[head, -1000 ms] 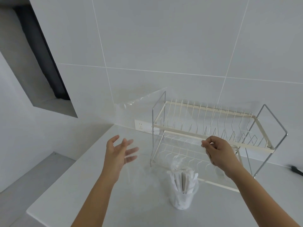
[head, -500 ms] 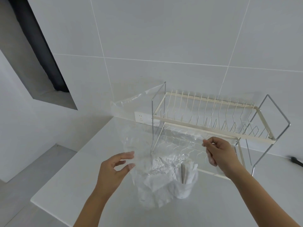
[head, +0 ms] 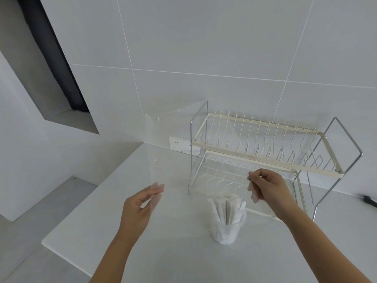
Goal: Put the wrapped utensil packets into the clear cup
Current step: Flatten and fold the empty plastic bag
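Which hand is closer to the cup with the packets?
The right hand. It is just above and to the right of the clear cup; the left hand is farther off on the cup's left.

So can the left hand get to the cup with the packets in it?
Probably yes. The left hand pinches a clear plastic bag to the left of the clear plastic cup, and only bare white countertop lies between them, though it would likely drop the bag first.

One clear cup point(head: 227, 231) of wrapped utensil packets point(head: 226, 209), too bunched to count; one two-tier dish rack point(head: 263, 148); one clear plastic bag point(head: 163, 152); two hands.
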